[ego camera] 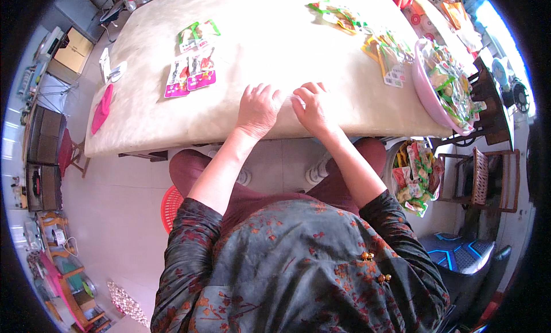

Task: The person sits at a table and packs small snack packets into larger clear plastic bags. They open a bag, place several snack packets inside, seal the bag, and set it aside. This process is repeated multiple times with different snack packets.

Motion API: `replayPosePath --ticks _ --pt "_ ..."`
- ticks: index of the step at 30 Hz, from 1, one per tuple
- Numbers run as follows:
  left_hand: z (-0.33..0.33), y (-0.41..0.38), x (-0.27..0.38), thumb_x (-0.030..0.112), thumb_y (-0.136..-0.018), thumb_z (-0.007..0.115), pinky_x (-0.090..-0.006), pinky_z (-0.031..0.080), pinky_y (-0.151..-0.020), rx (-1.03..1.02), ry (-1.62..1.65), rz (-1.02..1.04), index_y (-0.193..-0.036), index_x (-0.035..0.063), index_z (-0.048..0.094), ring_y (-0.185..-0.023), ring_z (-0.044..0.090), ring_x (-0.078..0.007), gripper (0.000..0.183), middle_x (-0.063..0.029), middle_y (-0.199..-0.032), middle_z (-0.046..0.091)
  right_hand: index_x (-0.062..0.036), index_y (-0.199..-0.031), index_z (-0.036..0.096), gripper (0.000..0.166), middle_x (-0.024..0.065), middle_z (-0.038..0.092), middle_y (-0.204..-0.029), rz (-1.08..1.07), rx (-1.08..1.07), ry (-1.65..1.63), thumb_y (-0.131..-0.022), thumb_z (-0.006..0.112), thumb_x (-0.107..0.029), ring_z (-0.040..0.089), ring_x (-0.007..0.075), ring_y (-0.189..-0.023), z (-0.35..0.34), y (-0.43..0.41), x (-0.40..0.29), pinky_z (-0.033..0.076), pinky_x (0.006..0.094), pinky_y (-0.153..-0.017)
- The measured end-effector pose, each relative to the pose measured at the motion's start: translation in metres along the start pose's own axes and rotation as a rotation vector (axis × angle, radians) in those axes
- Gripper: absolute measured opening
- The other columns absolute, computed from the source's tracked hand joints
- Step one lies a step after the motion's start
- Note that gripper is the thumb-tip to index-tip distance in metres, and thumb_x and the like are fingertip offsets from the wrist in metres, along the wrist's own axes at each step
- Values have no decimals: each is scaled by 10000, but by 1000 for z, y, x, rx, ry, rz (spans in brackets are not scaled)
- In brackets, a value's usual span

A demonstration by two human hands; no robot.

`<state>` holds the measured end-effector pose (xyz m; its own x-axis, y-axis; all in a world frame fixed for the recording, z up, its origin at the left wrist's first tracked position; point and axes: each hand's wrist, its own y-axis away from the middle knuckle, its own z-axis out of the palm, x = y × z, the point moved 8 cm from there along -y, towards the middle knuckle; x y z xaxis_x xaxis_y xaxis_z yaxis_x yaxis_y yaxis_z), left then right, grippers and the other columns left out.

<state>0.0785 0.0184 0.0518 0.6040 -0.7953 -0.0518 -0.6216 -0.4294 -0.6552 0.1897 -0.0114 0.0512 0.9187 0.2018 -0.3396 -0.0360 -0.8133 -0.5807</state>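
Note:
My left hand [259,108] is palm down over the near part of the pale table [142,113], its fingers bent. Close on its right, my right hand [313,108] has its thumb a little apart from its curled fingers. Glare washes out the surface around the fingertips, so whether either hand pinches something is unclear. Left of my hands lie two packets with magenta lower bands [189,77]. Just beyond them rest green-edged food packets [199,35]. Further to the right, several food packets [389,59] lie in a loose trail beside a full pink basin [424,89].
The basin overhangs the table's right edge. Below it, a round container holds more packets [415,173]. A pink cloth [102,109] and a white stand [116,71] are at the left edge. A red plastic basket [171,208] is beside my leg; a dark seat [458,251] stands right.

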Motion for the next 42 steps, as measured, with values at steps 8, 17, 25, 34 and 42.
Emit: replayPosePath --ticks 8,17,25,34,42 --pt "-1 5 -14 147 -831 530 -384 407 -758 6 -17 -115 -814 98 571 -821 568 -221 66 -55 -824 584 -50 -845 651 80 104 607 -845 94 3 -147 -797 588 -59 595 293 -802 13 8 28 487 380 -713" --pt "6 21 -69 143 -848 528 -405 438 -679 -40 -5 -366 -848 78 602 -764 588 -255 99 -78 -827 593 -7 -901 635 130 149 561 -911 219 -11 -256 -794 562 2 596 302 -732 16 13 41 486 360 -676" --pt "2 29 -76 114 -816 555 -422 485 -609 -6 60 -455 -899 66 601 -620 594 -324 107 -106 -862 604 -7 -893 636 155 150 558 -901 189 -38 -250 -781 539 40 589 300 -726 22 8 38 483 360 -667" --pt "-13 24 -101 522 -729 698 -434 472 -723 97 165 -233 -1069 57 575 -952 561 -305 590 -137 -1047 564 -9 -856 642 97 118 561 -841 103 -59 -309 -784 581 12 576 256 -706 44 13 41 468 329 -631" --pt "-28 98 -272 408 -734 717 -493 444 -884 -340 -239 -1155 -1070 30 571 -1104 536 -322 527 -177 -1107 589 -30 -846 644 74 137 591 -863 158 -123 -266 -805 596 -69 600 307 -761 27 6 27 491 382 -661"
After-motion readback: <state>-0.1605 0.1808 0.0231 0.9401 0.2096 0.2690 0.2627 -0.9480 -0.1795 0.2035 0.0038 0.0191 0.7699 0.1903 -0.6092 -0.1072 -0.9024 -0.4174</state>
